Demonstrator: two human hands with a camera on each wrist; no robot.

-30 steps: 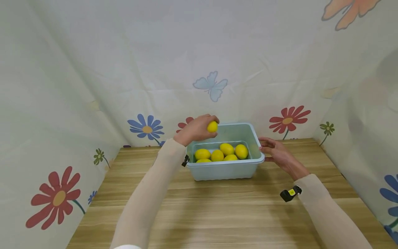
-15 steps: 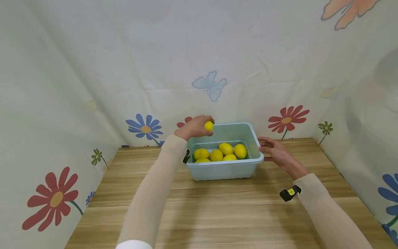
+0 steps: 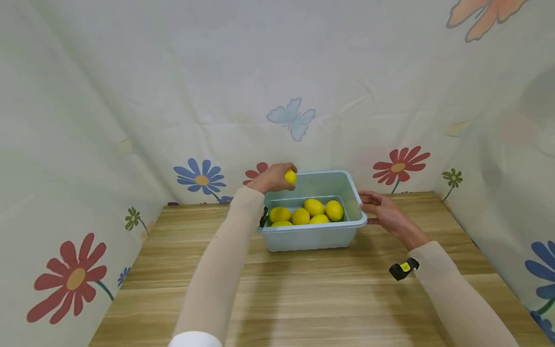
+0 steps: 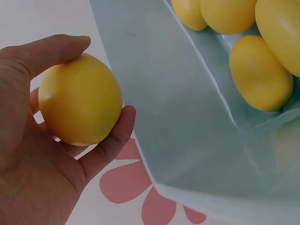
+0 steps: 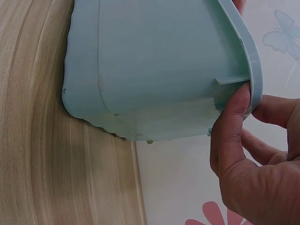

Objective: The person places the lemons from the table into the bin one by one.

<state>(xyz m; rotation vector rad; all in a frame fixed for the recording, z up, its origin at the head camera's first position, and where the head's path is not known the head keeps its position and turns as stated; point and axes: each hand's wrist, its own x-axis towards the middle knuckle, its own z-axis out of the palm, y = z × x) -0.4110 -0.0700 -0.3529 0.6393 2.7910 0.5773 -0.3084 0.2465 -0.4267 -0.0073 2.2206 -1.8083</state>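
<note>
A yellow lemon [image 4: 80, 101] sits in the grip of my left hand [image 3: 273, 178], thumb on one side and fingers curled round the other. That hand is at the back left rim of a pale blue plastic bin [image 3: 310, 239]. Several more lemons [image 3: 314, 207] lie on the bin's floor. At the bin's right end, my right hand [image 3: 388, 215] pinches the rim between thumb and fingers, as the right wrist view shows up close. Part of the bin's left end is hidden behind the left wrist.
The bin stands near the back of a wood-grain table [image 3: 329, 299]. A pale curtain [image 3: 217, 86] printed with flowers and a butterfly hangs close behind it and along both sides. A small black camera [image 3: 403, 268] is strapped to the right wrist.
My left hand has shifted slightly left with the lemon, toward the bin's back left corner. The right hand and the bin hold their places.
</note>
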